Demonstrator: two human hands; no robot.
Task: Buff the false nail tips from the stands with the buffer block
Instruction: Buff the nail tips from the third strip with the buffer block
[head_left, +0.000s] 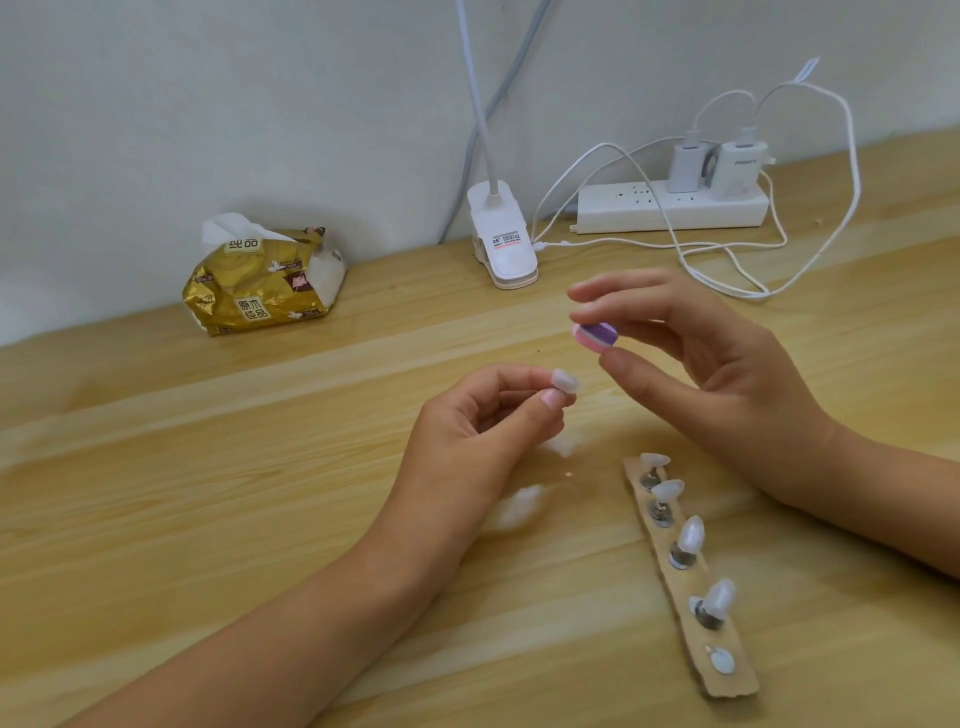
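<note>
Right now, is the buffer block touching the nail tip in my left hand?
Apart. The head view shows a clear gap between the buffer block and the nail tip.

Bench (208, 493), back edge at the wall. Tissue pack (262, 283) back left. Lamp clip (501, 234) back centre. Power strip (670, 208) right of the clip, with chargers (735, 169) on it and cables (727, 260) in front. Stand strip (691, 577) front right, between the forearms, running front to back. Four tips (691, 535) sit on its stands. Left hand (483, 421) mid-bench holds a tip (565, 381). The buffer (596, 335), in the right hand (727, 364), is just behind and right of that tip, apart from it.
</note>
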